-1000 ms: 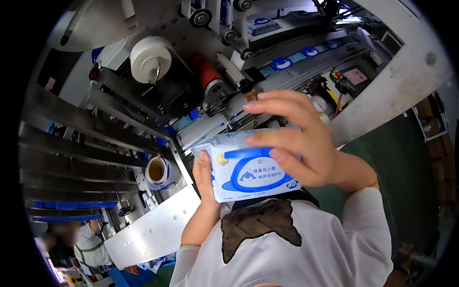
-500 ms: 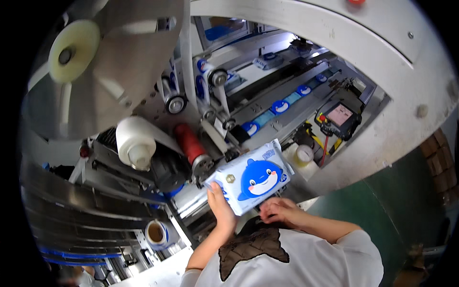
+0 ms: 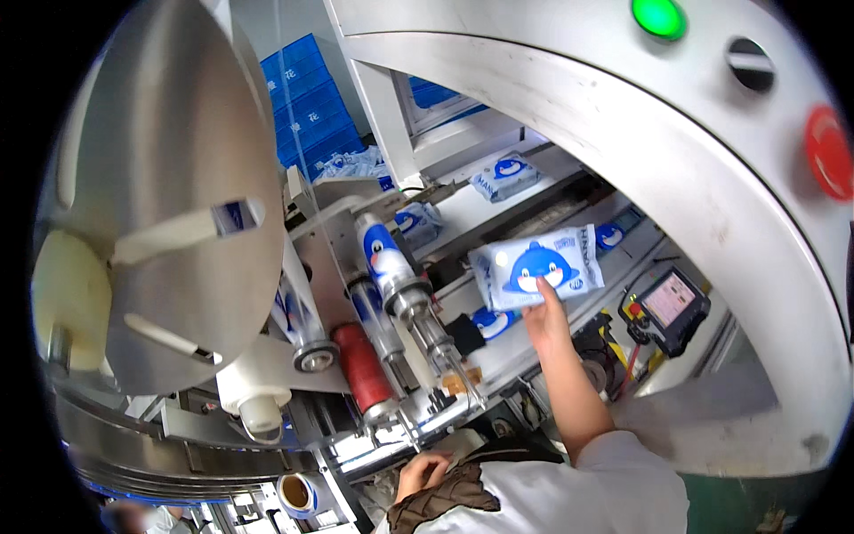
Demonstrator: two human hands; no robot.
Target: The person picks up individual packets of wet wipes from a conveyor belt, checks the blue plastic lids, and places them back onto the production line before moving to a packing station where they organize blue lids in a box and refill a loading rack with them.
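Observation:
A pale blue wet-wipe pack (image 3: 525,256) with a blue whale on its front is held out over the machine. My right hand (image 3: 544,319) grips its lower edge, thumb on the front and the other fingers hidden behind. Below the pack runs a strip of whale-printed film (image 3: 492,324). Close to my waist, my left hand (image 3: 423,472) has its fingers curled in, with nothing visible in them. Beyond the held pack, another wipe pack (image 3: 505,176) lies on a white conveyor, and one more pack (image 3: 416,224) sits farther left beside the film rollers.
Printed film rollers (image 3: 384,254), a red roller (image 3: 360,369) and a large metal disc (image 3: 191,178) fill the left. A control screen (image 3: 672,300) stands right. The white frame (image 3: 605,98) carries a green button (image 3: 659,16) and red button (image 3: 832,153). Blue crates (image 3: 311,107) stand behind.
The wipe pack has passed from my left hand to my right hand and moved forward over the machine. My left hand has drawn back to my waist. The view has shifted.

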